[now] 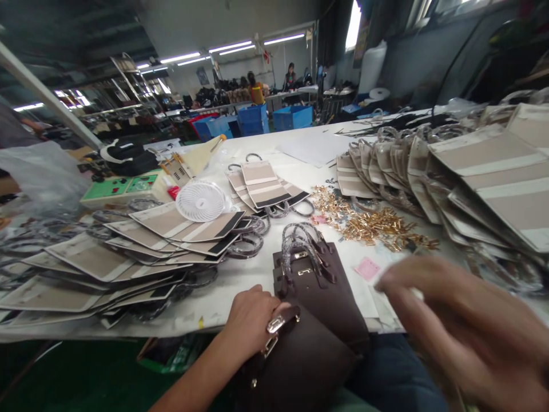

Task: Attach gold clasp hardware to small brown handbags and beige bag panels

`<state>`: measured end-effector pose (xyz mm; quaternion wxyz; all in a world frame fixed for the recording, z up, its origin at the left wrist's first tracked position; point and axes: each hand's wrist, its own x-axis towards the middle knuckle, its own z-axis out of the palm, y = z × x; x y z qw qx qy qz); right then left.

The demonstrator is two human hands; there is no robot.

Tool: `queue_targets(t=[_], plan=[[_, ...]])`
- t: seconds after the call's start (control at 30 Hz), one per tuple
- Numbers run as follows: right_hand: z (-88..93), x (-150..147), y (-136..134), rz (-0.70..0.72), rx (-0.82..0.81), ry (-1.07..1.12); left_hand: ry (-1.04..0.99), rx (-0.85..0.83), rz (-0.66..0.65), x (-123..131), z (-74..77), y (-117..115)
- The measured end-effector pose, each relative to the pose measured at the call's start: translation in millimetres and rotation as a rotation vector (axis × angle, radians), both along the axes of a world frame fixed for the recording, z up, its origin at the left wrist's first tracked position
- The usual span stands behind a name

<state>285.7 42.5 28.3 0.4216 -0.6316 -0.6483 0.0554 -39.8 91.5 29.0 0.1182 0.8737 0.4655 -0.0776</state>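
My left hand (255, 317) is closed on the upper edge of a dark brown handbag panel (311, 357), beside a short strap with gold-coloured metal fittings (274, 324). This panel lies tilted over my lap at the table's front edge. Just behind it rests a stack of similar brown panels (328, 286), their looped handles wrapped in clear plastic. My right hand (454, 326) is raised at the right and smeared by motion, so I cannot make out whether its fingers hold anything. Nearest to it are a pink paper slip (367, 268) and a heap of small gold-coloured metal parts (377, 224).
Beige-backed panels with handles are piled at the left (94, 254) and right (493, 166); a smaller pile (261, 180) lies mid-table. A white round fan (200, 201) stands beside a green-topped box (124, 187). Blue bins (293, 117) and two people are farther back.
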Motion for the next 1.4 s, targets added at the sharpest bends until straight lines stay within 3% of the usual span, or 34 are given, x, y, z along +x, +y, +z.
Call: queue_targets(t=[0.07, 0.2, 0.3, 0.4, 0.67, 0.77, 0.87, 1.0, 1.13, 1.2, 1.3, 1.4], plan=[[-10.4, 26.7, 28.5, -0.086, -0.011, 0.006, 0.013, 0.055, -0.025, -2.1, -6.9, -1.8], [-64.5, 82.1, 85.3, -0.244, -0.439, -0.17, -0.014, 0.104, -0.015, -4.8, -26.4, -4.7], [-101.3, 98.1, 101.3, -0.283, -0.498, -0.228, -0.099, 0.103, -0.024, -5.2, -38.0, -6.4], [-114.6, 95.6, 102.7, -0.28, -0.486, -0.258, -0.157, 0.059, 0.027, -7.0, -45.4, -5.1], [-112.4, 79.9, 90.1, -0.173, -0.39, -0.193, -0.267, -0.045, 0.453, 4.0, -51.1, 12.1], [-117.3, 70.0, 77.7, -0.095, -0.361, -0.138, -0.367, -0.041, 0.439, 7.8, -55.6, 12.2], [-117.4, 63.9, 68.1, -0.033, -0.387, -0.224, -0.439, -0.028, 0.398, 6.5, -64.0, 8.5], [-93.0, 50.8, 58.9, -0.001, -0.384, -0.251, -0.547, -0.015, 0.42, 4.9, -74.3, 5.0], [-54.9, -6.8, 44.2, 0.096, -0.227, 0.169, -0.694, -0.059, 0.459, 6.3, -76.7, 4.3], [-46.8, -50.7, 35.5, 0.224, -0.255, 0.422, -0.756, -0.082, 0.485, 6.5, -76.5, 4.0], [-54.2, -108.6, 26.7, 0.307, -0.362, 0.647, -0.796, -0.079, 0.5, 6.6, -76.6, 3.0], [-70.5, -135.2, 25.4, 0.264, -0.38, 0.698, -0.71, -0.032, 0.516, 6.7, -74.4, 2.2]])
